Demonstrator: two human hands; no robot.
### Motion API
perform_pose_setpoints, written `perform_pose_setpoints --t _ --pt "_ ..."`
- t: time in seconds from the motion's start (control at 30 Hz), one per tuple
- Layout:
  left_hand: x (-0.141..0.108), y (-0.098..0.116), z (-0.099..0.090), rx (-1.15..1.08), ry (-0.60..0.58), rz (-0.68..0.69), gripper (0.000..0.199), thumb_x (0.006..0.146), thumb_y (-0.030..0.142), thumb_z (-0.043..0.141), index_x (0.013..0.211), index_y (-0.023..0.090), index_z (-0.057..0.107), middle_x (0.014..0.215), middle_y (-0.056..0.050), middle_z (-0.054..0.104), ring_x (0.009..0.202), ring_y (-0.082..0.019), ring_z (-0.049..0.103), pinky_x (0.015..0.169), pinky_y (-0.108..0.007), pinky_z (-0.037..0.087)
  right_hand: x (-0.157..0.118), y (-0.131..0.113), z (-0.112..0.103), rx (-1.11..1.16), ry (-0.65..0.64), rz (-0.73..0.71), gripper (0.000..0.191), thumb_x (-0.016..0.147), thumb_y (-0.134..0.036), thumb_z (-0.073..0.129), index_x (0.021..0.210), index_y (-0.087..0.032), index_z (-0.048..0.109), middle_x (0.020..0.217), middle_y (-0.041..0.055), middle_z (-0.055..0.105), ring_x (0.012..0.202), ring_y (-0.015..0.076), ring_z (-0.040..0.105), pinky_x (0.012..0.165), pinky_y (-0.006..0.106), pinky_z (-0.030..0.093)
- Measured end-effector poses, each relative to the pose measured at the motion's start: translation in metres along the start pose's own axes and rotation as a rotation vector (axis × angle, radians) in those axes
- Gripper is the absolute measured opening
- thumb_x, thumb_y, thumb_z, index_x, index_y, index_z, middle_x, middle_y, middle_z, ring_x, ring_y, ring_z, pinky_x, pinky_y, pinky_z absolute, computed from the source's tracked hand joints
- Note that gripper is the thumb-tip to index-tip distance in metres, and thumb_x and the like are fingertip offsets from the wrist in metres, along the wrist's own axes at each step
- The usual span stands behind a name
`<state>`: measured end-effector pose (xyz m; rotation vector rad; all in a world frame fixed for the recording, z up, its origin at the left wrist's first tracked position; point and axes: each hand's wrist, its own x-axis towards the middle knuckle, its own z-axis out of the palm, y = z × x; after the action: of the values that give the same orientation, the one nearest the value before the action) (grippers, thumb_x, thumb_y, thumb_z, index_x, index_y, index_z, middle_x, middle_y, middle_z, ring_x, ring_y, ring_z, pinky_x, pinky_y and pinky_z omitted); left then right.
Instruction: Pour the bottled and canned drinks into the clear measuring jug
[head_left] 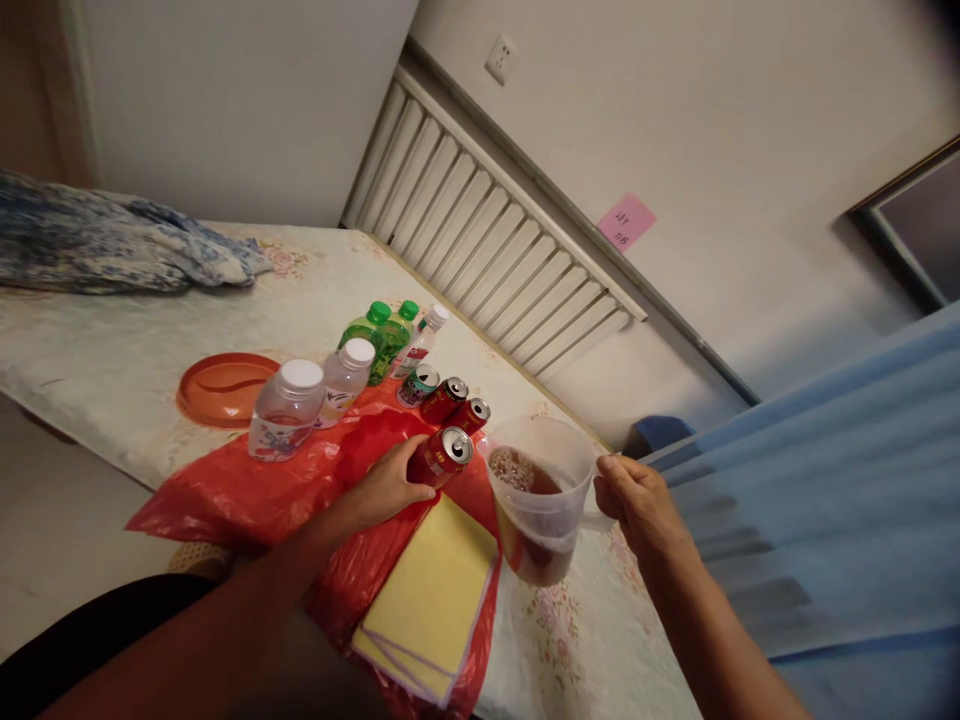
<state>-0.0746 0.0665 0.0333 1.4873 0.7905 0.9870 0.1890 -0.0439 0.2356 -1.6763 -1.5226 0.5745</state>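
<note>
My left hand (394,482) is wrapped round a red drink can (442,460) with an opened top. By its handle, my right hand (637,500) grips a clear plastic measuring jug (544,530), part full of brown, foamy liquid. The jug is just right of the can. Behind the held can stand two more dark red cans (471,415) and a green-and-dark can (418,386). A folded yellow cloth (431,600) with a purple edge lies in front, on a red plastic bag (240,495).
Two clear bottles with white caps (289,410), green-capped bottles (367,330) and a slim white-capped bottle (421,340) stand at the back left. An orange lid (225,388) lies on the flowered tablecloth (315,270). A radiator (480,230) lines the wall; a blue curtain (840,480) hangs right.
</note>
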Motion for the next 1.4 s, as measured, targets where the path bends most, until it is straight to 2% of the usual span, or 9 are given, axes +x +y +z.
perform_pose_setpoints --t 0.37,0.67,1.4 --pt "-0.002 0.006 0.0 -0.025 0.023 0.012 0.068 0.061 0.018 0.068 0.127 0.018 0.053 0.129 -0.009 0.063 0.121 -0.029 0.057 0.104 -0.041 0.043 0.007 -0.007 0.008 -0.082 -0.01 0.062 0.052 0.079 -0.061 0.062 0.053 -0.023 0.037 0.044 -0.0073 0.03 0.042 0.0078 0.022 0.041 0.024 0.019" --pt "-0.001 0.0 0.002 -0.004 0.036 -0.001 0.07 0.06 0.018 0.07 0.128 0.02 0.052 0.13 -0.009 0.062 0.121 -0.028 0.057 0.103 -0.041 0.043 0.011 -0.005 0.008 -0.119 -0.029 0.083 0.055 0.078 -0.064 0.062 0.054 -0.023 0.036 0.048 -0.0078 0.026 0.045 0.0077 0.021 0.043 0.024 0.018" --pt "-0.001 0.001 0.002 -0.017 0.013 -0.021 0.073 0.061 0.018 0.071 0.131 0.018 0.05 0.132 -0.01 0.062 0.122 -0.029 0.058 0.104 -0.042 0.045 0.016 -0.01 0.013 -0.205 -0.035 0.04 0.053 0.077 -0.066 0.061 0.053 -0.022 0.041 0.044 -0.0059 0.032 0.043 0.0083 0.026 0.04 0.023 0.023"
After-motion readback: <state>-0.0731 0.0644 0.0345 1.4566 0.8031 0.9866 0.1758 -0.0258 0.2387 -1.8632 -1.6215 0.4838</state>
